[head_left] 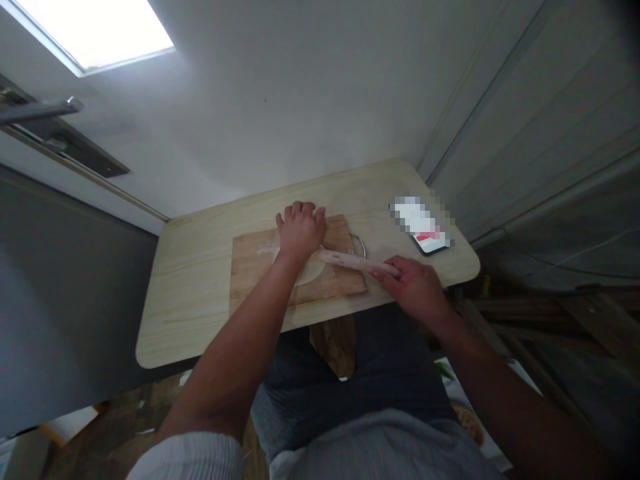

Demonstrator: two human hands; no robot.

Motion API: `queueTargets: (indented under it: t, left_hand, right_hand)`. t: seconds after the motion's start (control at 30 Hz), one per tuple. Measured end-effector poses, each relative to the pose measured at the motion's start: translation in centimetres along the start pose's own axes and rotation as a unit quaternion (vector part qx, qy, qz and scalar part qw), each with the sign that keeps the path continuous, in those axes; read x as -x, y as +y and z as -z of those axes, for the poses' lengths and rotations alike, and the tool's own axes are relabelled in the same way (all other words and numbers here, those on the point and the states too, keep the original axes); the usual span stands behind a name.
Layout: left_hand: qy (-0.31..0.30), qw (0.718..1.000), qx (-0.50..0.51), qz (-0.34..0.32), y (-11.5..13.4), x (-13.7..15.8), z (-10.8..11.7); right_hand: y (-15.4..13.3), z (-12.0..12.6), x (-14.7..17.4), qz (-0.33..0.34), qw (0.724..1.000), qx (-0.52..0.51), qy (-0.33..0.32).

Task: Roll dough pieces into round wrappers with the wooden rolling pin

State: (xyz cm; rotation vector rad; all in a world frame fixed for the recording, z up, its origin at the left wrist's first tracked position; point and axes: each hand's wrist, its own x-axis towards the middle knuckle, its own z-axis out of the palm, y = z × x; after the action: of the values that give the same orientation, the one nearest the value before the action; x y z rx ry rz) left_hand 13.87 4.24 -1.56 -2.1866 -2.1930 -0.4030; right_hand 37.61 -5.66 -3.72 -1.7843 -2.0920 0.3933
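From the head view: got the right hand (407, 283) wrapped firmly around one end of a rolling pin (345, 259), far end reaching in beside the left hand (301, 230). Got that left one palm-down over the wooden board (250, 260), fingers loosely spread; can't tell if pinching anything underneath. Seeing a pale, roundish dough sheet (311, 272) on the board, partly hidden by hand and wrist. Looks pretty flat already, so probably well past the lump stage; can't judge the remaining work. On containers: maybe a round brownish one (469, 423) low right, too dim to read contents.
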Motion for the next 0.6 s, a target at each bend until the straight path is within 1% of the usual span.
queueTargets:
  t: [0.13,0.3,0.43,0.53,0.6]
  left_hand:
    - [0.004,1.0,0.022,0.0,-0.4,1.4,0.4]
    - [0.011,0.999,0.043,-0.013,-1.0,3.9,1.4]
    - [0.031,0.998,0.045,-0.016,-1.5,6.5,2.0]
    - [0.021,0.999,0.036,-0.031,-1.5,7.8,2.0]
    - [0.008,0.999,0.026,-0.038,-1.3,8.1,1.9]
  right_hand:
    - [-0.1,-0.2,0.9,0.02,0.999,0.044,0.005]
    - [-0.1,-0.2,1.8,0.053,0.998,0.042,-0.019]
    - [0.3,-0.2,2.4,0.071,0.996,0.046,-0.02]
    - [0.6,-0.2,2.8,0.078,0.996,0.05,-0.021]
    - [0.7,-0.1,3.0,0.079,0.995,0.057,-0.024]
